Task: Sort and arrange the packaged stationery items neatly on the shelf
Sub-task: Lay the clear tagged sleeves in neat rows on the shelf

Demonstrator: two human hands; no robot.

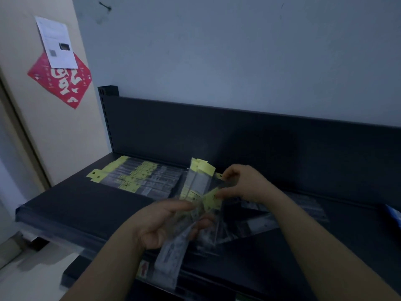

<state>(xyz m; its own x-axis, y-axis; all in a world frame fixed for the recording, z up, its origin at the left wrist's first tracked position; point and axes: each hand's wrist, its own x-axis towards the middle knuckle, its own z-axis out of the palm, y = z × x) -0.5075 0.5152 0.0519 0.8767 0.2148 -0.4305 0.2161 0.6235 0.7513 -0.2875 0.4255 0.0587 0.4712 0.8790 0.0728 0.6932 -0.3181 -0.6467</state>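
A dim room with a grey wall (238,51) stood behind a black shelf (86,203), whose back panel (260,137) rose along the far side. On the beige wall at far left hung a red paper (63,88) with a white notice (56,42) fixed over its top corner. A row (141,179) of clear packets with yellow headers lay flat at the far left of the shelf, overlapping fairly evenly. Loose packets (260,224) lay scattered on the shelf to the right, partly under the right forearm. A blue thing (393,213) showed at the right edge, too cut off to name.

The left hand (160,224) was near the front edge, its fingers curled round a fanned bundle (173,253) of packets, whose lower ends hung past the shelf edge. The right hand (245,183) was just beyond, its fingers pinched on the yellow header of one packet (211,200) at the top of the fan. Blur hid whether it pinched more than one.

The step in hand seemed to be sorting: drawing a packet out of the bundle, or squaring it with the others. The task looked partly done, with one row laid and a fair heap left. The next move probably called for a light pull along the packet's length so the slippery film did not drag its neighbours out, then laying it beside the row with headers aligned.
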